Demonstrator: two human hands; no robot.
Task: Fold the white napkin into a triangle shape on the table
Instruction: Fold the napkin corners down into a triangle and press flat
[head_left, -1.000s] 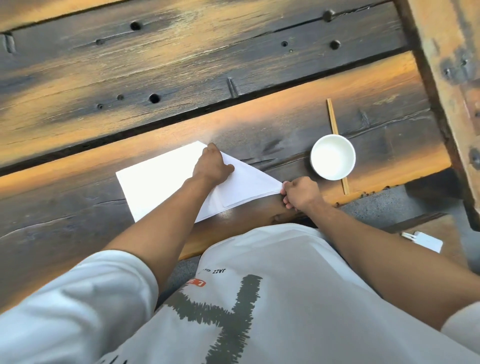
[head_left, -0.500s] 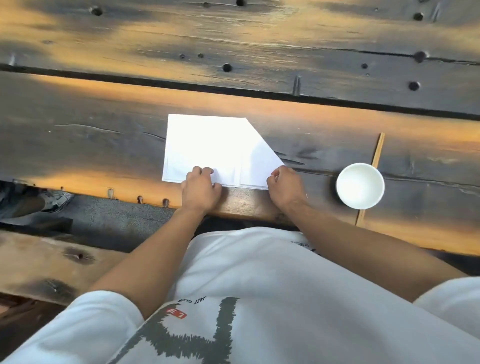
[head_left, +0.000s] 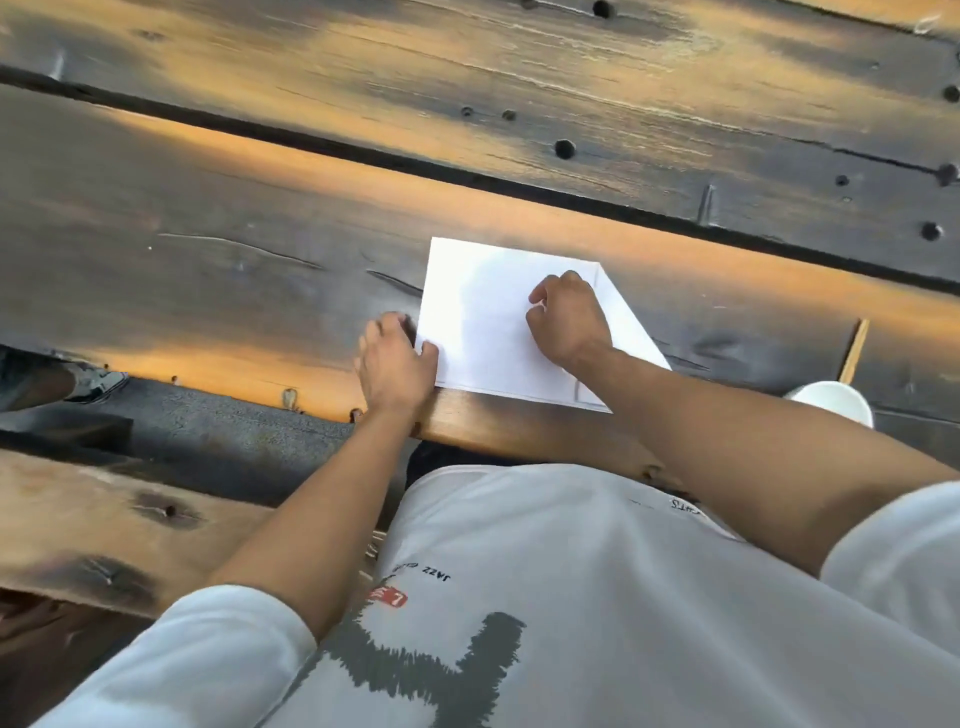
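While one corner of the white napkin (head_left: 483, 322) lies folded, no triangle yet. Left hand (head_left: 395, 358) pinches its edge; right hand (head_left: 569, 322), fingers curled, presses the sheet.

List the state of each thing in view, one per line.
white napkin: flat on table, right corner folded in, not yet a triangle
left hand: grips napkin's left edge
right hand: curled, pressing on napkin
white cup: upright, partly hidden by forearm
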